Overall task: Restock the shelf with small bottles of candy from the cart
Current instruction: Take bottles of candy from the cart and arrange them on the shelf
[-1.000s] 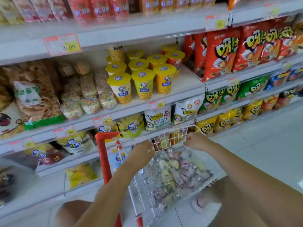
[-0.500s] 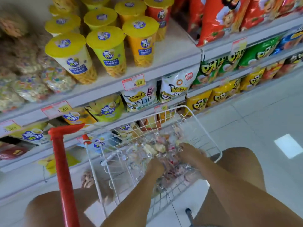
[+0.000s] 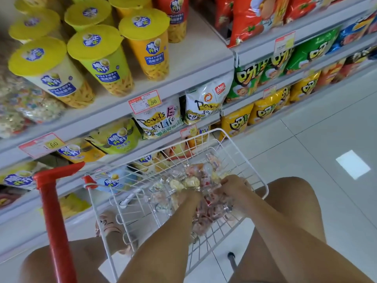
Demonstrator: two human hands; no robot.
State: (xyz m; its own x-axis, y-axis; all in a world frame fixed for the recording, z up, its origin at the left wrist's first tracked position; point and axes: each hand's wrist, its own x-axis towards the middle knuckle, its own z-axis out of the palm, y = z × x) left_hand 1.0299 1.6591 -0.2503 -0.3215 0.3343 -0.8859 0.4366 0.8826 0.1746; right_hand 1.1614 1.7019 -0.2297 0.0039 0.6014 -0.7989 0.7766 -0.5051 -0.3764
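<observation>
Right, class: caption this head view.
Left hand and right hand dig into a wire cart of small candy bottles beside snack shelves.

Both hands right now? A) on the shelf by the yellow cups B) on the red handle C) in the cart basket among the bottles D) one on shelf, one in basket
C: left hand and right hand are both down in the basket among the bottles; the handle is untouched.

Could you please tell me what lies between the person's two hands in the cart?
The head view shows small candy bottles in the basket between them.
</observation>
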